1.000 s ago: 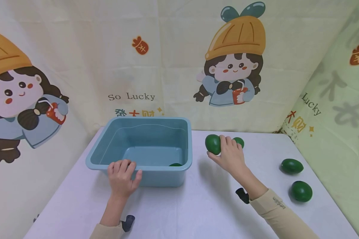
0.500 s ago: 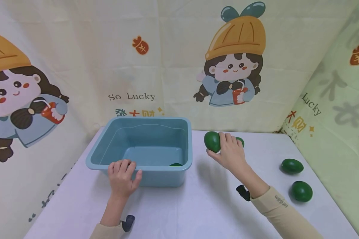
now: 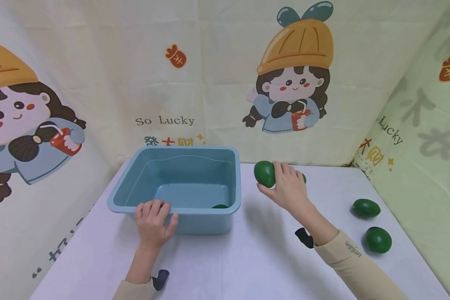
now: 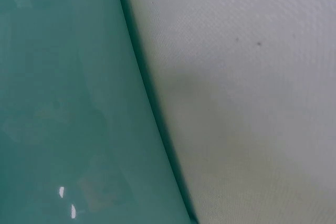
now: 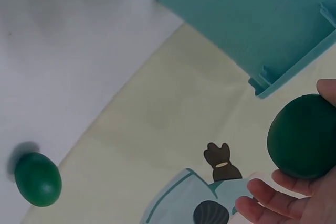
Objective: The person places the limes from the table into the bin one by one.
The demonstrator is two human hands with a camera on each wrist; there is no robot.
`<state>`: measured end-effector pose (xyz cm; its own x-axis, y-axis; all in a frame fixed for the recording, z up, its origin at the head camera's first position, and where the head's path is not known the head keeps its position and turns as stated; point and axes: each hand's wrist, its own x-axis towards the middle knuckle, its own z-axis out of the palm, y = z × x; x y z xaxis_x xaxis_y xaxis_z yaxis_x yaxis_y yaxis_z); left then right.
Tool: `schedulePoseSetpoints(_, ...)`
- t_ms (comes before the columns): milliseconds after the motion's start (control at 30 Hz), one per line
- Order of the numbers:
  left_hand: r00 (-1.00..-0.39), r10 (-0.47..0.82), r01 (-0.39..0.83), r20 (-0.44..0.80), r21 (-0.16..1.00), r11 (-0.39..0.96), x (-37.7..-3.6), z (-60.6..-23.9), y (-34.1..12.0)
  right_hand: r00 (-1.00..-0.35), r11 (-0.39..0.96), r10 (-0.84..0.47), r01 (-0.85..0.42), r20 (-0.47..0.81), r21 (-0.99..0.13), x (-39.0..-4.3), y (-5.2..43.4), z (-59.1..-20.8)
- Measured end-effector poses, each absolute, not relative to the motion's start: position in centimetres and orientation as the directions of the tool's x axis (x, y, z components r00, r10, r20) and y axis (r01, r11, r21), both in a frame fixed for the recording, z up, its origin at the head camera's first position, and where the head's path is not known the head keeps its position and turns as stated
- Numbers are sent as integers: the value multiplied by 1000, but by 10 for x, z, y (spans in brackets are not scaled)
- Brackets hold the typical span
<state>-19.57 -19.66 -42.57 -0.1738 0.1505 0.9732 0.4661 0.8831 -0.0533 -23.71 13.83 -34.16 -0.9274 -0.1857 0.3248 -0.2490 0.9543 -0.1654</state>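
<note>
Held green fruit (image 3: 264, 173) shifted; backdrop (image 3: 217, 91) reads "So Lucky".

Back and sides are covered by creased pale cloth (image 3: 221, 100). Cartoon girls (image 3: 294, 79) are printed upper centre-right and at left edge; red pouches (image 3: 176, 56) upper centre-left and upper right. White table (image 3: 247, 262) is set across bottom, softly lit.

The white table (image 3: 225, 266) bears a blue tub (image 3: 202, 223) and three green fruits (image 3: 366, 208).
</note>
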Motion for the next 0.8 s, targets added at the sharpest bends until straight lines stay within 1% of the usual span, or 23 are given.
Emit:
schedulePoseSetpoints(433,-175,144,469,974,-46,882,-195,-426,-195,-919,944,-209,-279,335,-174,-237,131,-334)
schedulePoseSetpoints(800,-197,146,464,969,-39,885,-194,-427,-196,-914,934,-236,-307,331,-183,-236,124,-330)
